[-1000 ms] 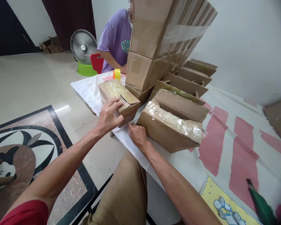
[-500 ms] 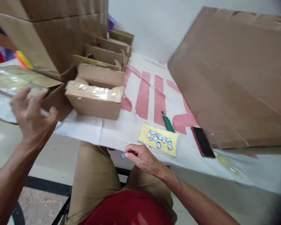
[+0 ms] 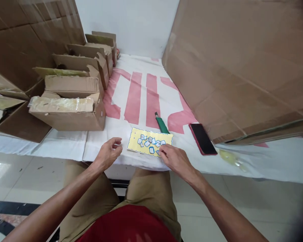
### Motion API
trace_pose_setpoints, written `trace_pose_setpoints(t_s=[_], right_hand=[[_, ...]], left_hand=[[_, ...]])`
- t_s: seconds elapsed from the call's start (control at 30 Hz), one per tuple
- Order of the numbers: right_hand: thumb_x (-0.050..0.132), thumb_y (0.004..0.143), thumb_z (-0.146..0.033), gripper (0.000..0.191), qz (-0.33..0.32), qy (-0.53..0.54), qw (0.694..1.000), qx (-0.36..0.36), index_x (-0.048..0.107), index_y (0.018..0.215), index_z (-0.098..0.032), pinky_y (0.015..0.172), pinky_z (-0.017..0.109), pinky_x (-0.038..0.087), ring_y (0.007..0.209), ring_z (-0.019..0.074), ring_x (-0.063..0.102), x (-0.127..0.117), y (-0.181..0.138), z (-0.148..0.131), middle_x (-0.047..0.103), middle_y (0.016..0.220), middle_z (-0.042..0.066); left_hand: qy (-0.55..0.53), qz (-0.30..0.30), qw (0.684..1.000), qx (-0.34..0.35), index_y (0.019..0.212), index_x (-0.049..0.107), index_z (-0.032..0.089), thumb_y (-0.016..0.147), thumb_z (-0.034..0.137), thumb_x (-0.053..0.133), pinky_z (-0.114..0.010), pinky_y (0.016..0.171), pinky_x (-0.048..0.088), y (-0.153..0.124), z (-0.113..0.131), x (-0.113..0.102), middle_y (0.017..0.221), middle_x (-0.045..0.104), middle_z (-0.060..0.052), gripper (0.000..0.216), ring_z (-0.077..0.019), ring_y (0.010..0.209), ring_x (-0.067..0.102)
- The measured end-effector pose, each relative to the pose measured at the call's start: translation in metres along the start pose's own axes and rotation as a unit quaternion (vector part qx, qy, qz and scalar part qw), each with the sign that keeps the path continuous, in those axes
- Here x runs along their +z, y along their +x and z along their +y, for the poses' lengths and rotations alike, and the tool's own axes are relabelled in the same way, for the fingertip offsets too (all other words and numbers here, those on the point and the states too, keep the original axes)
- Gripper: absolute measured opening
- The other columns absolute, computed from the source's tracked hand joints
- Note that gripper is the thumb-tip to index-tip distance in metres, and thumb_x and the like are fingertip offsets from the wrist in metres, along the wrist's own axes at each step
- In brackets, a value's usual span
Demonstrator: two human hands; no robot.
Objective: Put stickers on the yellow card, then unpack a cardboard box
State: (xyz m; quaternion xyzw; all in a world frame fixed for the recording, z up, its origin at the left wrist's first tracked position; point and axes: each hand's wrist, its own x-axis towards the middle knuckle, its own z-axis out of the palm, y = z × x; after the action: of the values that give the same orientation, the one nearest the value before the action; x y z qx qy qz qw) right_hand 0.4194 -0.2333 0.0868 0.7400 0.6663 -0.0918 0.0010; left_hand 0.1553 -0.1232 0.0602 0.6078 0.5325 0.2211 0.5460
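Observation:
A yellow card with a wavy outlined edge lies near the front of the table. Several small white cutouts with blue edges are scattered over it. My right hand is over the card's right end, its thumb and fingers pinched at one small blue-edged cutout. To the left of the card, my left hand hovers at the table edge with nothing in it, fingers loosely bent and thumb apart. A green box cutter lies just behind the card.
A row of open cardboard boxes runs back along the left, beside a large carton. Another large carton stands at right. A red-edged phone and some clear tape lie on the white and pink cloth.
My left hand has come from the boxes at far left to beside the card. My right hand has moved from the table's edge onto the card with the small cutout. The view has turned right.

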Motion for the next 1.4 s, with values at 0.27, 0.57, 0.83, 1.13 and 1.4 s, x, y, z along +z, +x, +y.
trace_pose_setpoints(t_s=[0.27,0.57,0.83,1.13,1.4], right_hand=[[0.043,0.099,-0.009,0.033,0.023,-0.104,0.994,0.011,0.066,0.121,-0.016,0.066,0.031,0.038,0.084,0.0235,0.070,0.024,0.004,-0.018,0.074,0.098,0.015],[0.055,0.093,-0.030,0.023,0.168,0.140,0.972,0.088,0.072,0.107,-0.022,0.071,0.030,0.046,0.081,0.0191,0.070,0.009,0.000,0.043,0.076,0.108,0.006],[0.060,0.078,-0.038,0.034,0.070,0.416,0.896,0.138,0.068,0.102,-0.015,0.061,0.031,0.052,0.060,0.0173,0.065,0.028,0.023,0.082,0.076,0.078,0.006],[0.057,0.083,-0.047,0.033,0.049,0.456,0.884,0.091,0.046,0.063,-0.023,0.050,0.024,0.035,0.053,0.0118,0.045,0.026,0.009,0.077,0.047,0.054,-0.006],[0.048,0.093,-0.046,0.034,0.025,0.422,0.905,0.046,0.056,0.072,-0.021,0.051,0.024,0.039,0.051,0.0121,0.048,0.019,0.008,0.088,0.052,0.058,-0.005]], left_hand=[[-0.028,-0.039,0.996,-0.075,0.125,0.060,0.012,0.069,0.021,0.069,-0.027,0.055,0.057,0.019,0.018,0.018,0.094,0.067,-0.006,0.057,-0.0175,0.075,0.066],[-0.058,-0.060,0.987,-0.138,0.115,0.060,0.012,0.065,0.022,0.076,-0.031,0.058,0.059,0.032,0.024,0.024,0.090,0.071,-0.009,0.053,-0.0238,0.072,0.074],[-0.105,-0.144,0.966,-0.189,0.092,0.061,0.014,0.064,0.029,0.082,-0.032,0.056,0.058,0.039,0.031,0.034,0.087,0.076,-0.014,0.038,-0.0250,0.067,0.075],[-0.155,-0.243,0.925,-0.249,0.105,0.066,0.011,0.057,0.029,0.090,-0.027,0.052,0.056,0.051,0.027,0.036,0.108,0.078,-0.020,0.057,-0.0234,0.068,0.077],[-0.139,-0.255,0.930,-0.226,0.112,0.065,0.010,0.059,0.031,0.084,-0.026,0.051,0.057,0.035,0.030,0.044,0.115,0.076,-0.022,0.060,-0.0247,0.071,0.077]])
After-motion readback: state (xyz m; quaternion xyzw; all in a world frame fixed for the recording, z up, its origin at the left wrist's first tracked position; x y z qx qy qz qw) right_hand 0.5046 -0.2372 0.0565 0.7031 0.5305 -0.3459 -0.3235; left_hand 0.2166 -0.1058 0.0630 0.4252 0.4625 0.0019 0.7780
